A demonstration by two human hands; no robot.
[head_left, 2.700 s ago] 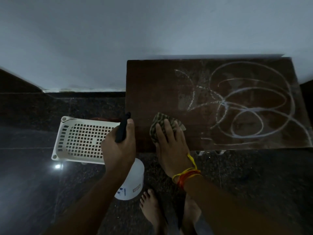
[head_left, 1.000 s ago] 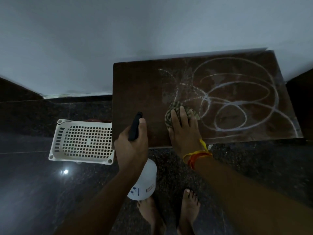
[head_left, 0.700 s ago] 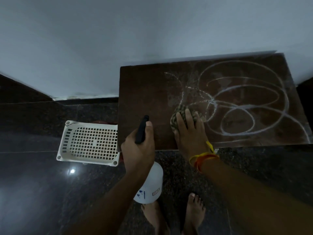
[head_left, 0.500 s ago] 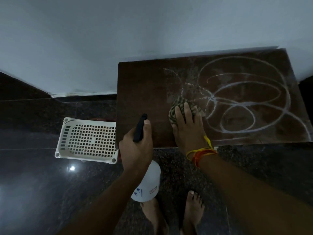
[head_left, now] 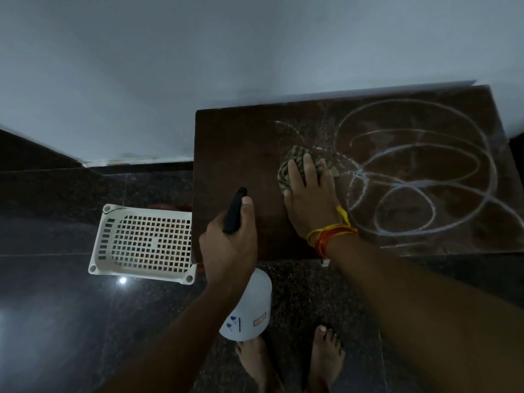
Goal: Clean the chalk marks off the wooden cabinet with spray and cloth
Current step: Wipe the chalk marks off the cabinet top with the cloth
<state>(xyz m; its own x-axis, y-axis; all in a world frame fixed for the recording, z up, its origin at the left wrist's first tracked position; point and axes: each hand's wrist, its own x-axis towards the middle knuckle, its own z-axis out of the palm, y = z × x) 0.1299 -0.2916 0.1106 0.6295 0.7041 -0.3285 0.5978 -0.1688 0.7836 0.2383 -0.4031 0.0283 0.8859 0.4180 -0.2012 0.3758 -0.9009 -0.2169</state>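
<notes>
Bare feet (head_left: 326, 361) are standing on the dark floor (head_left: 56, 321), nearest the camera. The left hand (head_left: 228, 245) is gripping the spray bottle (head_left: 246, 307), fingers curled round its black head, nozzle pointing away toward the cabinet (head_left: 235, 154), white body hanging down. A white basket (head_left: 144, 242) is lying just left of the cabinet. The right hand (head_left: 310, 199) is pressing the cloth (head_left: 295, 160) onto the cabinet top, fingers extended. Chalk loops (head_left: 419, 177) are spreading rightward, their long axis running left to right. The wall (head_left: 226, 66) is standing behind.

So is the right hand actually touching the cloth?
Touching. The head view shows the right hand with fingers laid flat on the cloth, pressing it against the cabinet top.
</notes>
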